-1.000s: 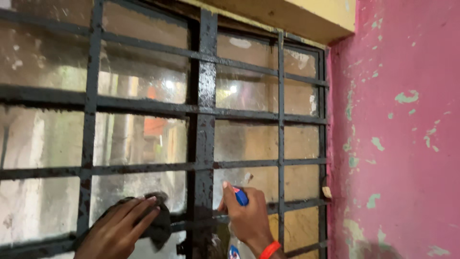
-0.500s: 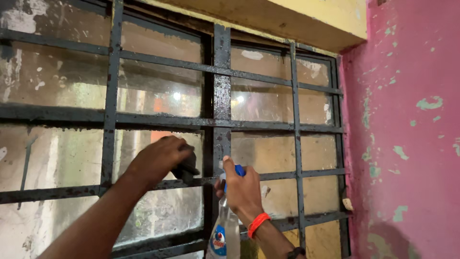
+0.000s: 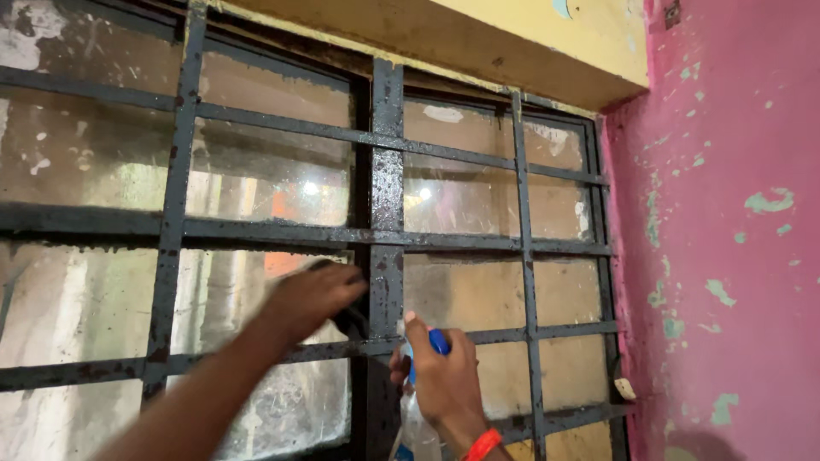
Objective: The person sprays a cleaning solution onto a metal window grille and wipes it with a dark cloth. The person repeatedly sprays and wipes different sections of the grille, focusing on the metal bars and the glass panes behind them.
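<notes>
My left hand (image 3: 312, 296) reaches between the dark metal window bars (image 3: 384, 239) and presses a dark cloth (image 3: 350, 320) against the dirty glass pane (image 3: 231, 290), just left of the thick middle upright. My right hand (image 3: 440, 376) is lower and to the right, gripping a clear spray bottle (image 3: 416, 423) with a blue trigger head (image 3: 436, 341), its nozzle pointing at the window. An orange band sits on my right wrist.
A pink wall (image 3: 726, 239) with flaking green patches stands close on the right. A yellow lintel (image 3: 530, 43) overhangs the window top. The smeared panes are split by a grid of horizontal and vertical bars.
My left hand with the cloth rose from the lower pane to the middle pane and now sits blurred beside the middle upright. The right hand with the bottle stayed close to its place.
</notes>
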